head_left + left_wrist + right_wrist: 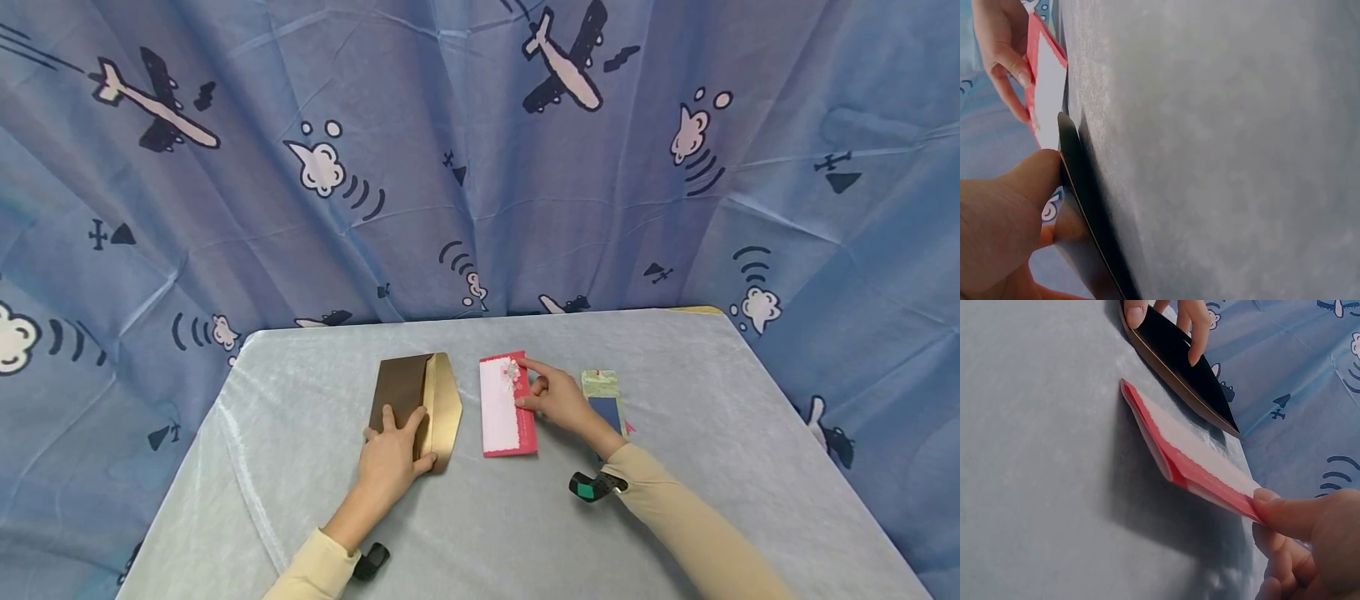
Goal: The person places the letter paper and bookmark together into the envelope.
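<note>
Envelope (401,385), flap (446,400) unfolded, contents hidden: left of bench (712,417) centre, toward far edge. Left hand (388,462): grip wide, fingers spread on envelope. Right hand (558,400): grip pinching card (498,408), tilted, just right of envelope.

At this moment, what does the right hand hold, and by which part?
The right hand pinches the card by its red long edge.

The head view looks forward and down from well back, across the table (465,533) to the curtain (420,267). Both wrist views look from close by, low and turned sideways, the table filling opposite sides; they share the card (1197,450) and envelope (1175,359).
</note>
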Action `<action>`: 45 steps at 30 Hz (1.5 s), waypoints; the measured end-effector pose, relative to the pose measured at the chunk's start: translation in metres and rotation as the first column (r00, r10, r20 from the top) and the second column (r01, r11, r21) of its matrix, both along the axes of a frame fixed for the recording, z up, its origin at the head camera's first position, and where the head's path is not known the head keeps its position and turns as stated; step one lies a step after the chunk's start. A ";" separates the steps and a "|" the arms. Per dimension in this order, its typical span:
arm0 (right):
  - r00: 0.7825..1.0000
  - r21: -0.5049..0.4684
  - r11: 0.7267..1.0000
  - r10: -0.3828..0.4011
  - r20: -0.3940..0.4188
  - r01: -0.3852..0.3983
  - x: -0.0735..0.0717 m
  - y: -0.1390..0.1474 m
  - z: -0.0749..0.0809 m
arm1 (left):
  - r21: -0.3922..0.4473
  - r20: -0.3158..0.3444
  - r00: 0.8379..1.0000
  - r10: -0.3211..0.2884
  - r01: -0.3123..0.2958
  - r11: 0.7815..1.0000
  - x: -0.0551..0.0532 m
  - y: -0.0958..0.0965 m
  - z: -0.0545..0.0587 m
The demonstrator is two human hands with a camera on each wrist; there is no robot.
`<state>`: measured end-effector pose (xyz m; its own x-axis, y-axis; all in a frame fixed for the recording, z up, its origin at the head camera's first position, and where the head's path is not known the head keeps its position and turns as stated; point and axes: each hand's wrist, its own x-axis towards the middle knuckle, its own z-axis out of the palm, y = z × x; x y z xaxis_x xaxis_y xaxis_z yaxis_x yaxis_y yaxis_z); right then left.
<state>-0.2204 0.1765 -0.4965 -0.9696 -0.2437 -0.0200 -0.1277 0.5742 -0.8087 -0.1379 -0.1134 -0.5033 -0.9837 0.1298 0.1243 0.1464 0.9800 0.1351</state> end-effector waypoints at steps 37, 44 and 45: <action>1.000 -0.029 1.000 0.001 0.002 -0.001 -0.008 -0.039 0.005 | 0.013 0.006 1.000 -0.003 0.002 1.000 -0.002 -0.001 -0.001; 1.000 -0.040 0.999 -0.005 0.018 0.006 -0.009 -0.044 0.004 | 0.005 0.013 1.000 -0.010 0.010 1.000 -0.002 -0.002 0.000; 1.000 -0.041 0.999 -0.005 0.013 0.005 -0.009 -0.045 0.004 | 0.005 0.015 1.000 -0.012 0.012 1.000 -0.002 -0.002 0.000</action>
